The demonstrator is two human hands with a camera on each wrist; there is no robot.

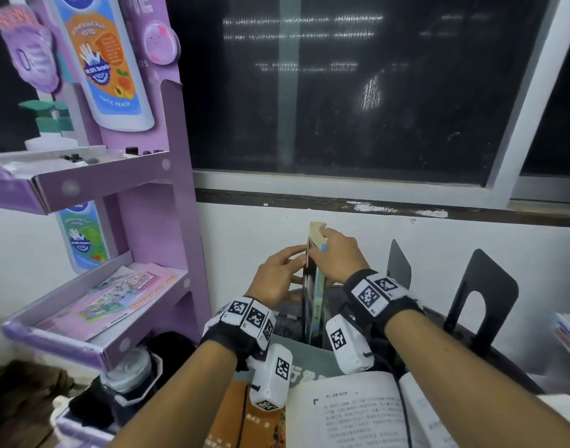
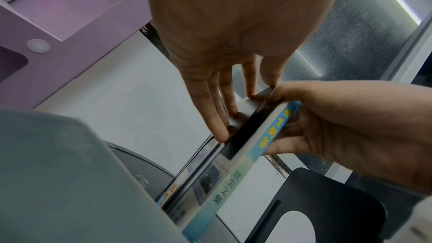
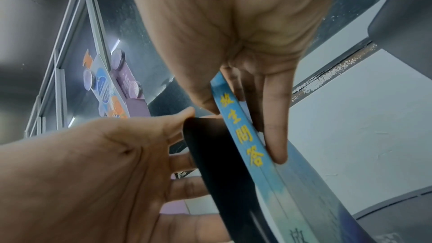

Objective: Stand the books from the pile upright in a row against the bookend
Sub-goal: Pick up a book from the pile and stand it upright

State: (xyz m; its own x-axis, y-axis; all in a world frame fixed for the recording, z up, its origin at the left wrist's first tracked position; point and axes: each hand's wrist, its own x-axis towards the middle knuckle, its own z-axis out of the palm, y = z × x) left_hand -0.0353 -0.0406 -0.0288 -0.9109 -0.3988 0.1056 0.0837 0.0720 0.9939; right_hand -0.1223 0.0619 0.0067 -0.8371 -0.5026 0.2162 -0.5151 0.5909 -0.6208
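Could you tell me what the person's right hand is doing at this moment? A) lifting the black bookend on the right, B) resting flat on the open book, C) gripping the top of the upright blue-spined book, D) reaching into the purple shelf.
C: the right hand has thumb and fingers round the top of the blue-spined book, held upright, while the left hand presses straight fingers against a dark panel beside it.

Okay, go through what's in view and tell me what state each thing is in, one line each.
Blue-spined book: upright, held against a black bookend.
Black bookend: upright, between left hand and book.
Right hand: grips the book's top.
Left hand: fingers straight, pressing the bookend's far face.
Second bookend: standing to the right, untouched.
Open book: lying flat, pages up.
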